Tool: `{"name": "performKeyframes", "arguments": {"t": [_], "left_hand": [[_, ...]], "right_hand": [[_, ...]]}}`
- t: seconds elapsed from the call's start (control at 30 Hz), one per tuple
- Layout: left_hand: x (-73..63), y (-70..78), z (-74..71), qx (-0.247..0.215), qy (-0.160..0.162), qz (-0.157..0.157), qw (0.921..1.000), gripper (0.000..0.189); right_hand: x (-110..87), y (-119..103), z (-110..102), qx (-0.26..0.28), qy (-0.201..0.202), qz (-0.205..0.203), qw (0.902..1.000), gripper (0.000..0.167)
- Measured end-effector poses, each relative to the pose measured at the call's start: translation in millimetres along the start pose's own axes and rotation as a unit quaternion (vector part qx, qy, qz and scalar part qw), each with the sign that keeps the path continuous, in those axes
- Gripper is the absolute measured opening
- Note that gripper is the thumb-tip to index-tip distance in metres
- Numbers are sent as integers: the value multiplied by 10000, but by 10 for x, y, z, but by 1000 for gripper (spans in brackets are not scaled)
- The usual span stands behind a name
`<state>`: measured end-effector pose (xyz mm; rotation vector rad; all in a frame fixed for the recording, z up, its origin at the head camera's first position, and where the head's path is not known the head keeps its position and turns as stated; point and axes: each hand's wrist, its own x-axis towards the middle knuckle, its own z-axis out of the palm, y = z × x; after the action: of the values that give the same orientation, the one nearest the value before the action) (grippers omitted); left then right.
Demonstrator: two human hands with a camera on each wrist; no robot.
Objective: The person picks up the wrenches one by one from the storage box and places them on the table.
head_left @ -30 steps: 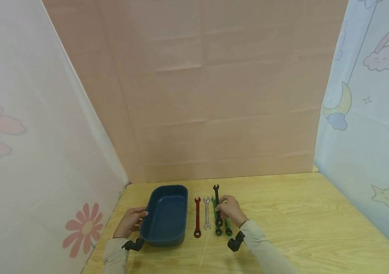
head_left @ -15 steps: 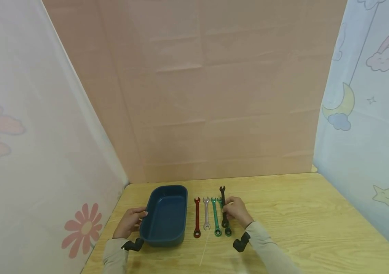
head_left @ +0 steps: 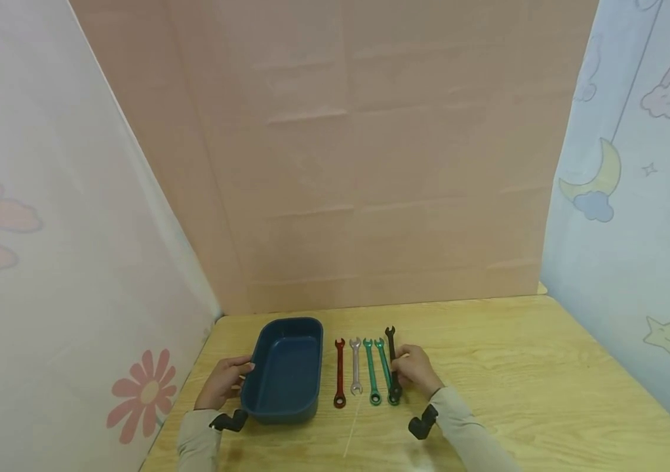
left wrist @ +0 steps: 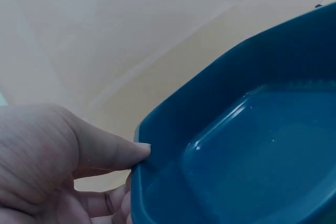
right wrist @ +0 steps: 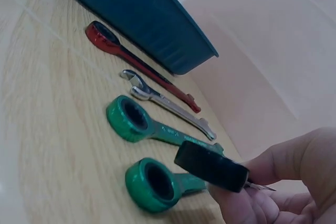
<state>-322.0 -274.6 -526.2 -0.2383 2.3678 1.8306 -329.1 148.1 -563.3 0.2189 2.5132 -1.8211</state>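
Observation:
My right hand pinches a black wrench by its middle, at the right end of a row of wrenches. In the right wrist view the black wrench's ring end stands above the table, in front of the green wrenches. To its left lie two green wrenches, a silver wrench and a red wrench, side by side. My left hand grips the left rim of a blue basin, its thumb over the edge and fingers outside. Nothing lies in the basin's visible part.
The wooden table stretches to the right of the wrenches. A pinkish-brown backdrop rises behind it. Patterned white sheets hang at both sides.
The right hand has carried the black wrench to the right and lower, from over the left green wrench to the right side of the other green one. The left hand and basin stay put.

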Motion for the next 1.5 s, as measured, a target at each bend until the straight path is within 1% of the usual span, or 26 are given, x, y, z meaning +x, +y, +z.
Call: {"name": "performKeyframes", "arguments": {"t": [0.2, 0.4, 0.53, 0.6, 0.8, 1.03, 1.17, 1.27, 1.37, 1.5], "left_hand": [[8, 0, -2, 29, -32, 54, 10000, 48], [12, -23, -5, 34, 7, 25, 10000, 48], [10, -18, -10, 32, -20, 38, 10000, 49], [7, -15, -12, 17, -35, 24, 10000, 49], [14, -36, -3, 17, -60, -10, 10000, 48], [25, -42, -16, 40, 8, 44, 10000, 46], [33, -28, -26, -4, -82, 61, 9999, 47], [36, -29, -25, -72, -108, 43, 9999, 47], [36, -43, -16, -62, -33, 29, 10000, 45], [30, -57, -4, -48, 53, 24, 10000, 43]], "right_hand": [[-47, 39, -31, 91, 48, 96, 9999, 18], [-111, 69, -39, 184, 88, 60, 9998, 17], [-121, 69, -29, 234, 106, 102, 9996, 20], [-118, 67, -31, 177, 104, 88, 9998, 20], [-121, 92, -70, -203, 93, -48, 9997, 16], [-102, 123, -107, -786, 250, -318, 9961, 9], [-138, 99, -131, -1136, 287, -461, 9920, 8], [-176, 83, -146, -1469, 354, -637, 9865, 8], [-204, 83, -148, -1774, 454, -795, 9799, 9], [-240, 88, -138, -1988, 542, -891, 9745, 9]]}}
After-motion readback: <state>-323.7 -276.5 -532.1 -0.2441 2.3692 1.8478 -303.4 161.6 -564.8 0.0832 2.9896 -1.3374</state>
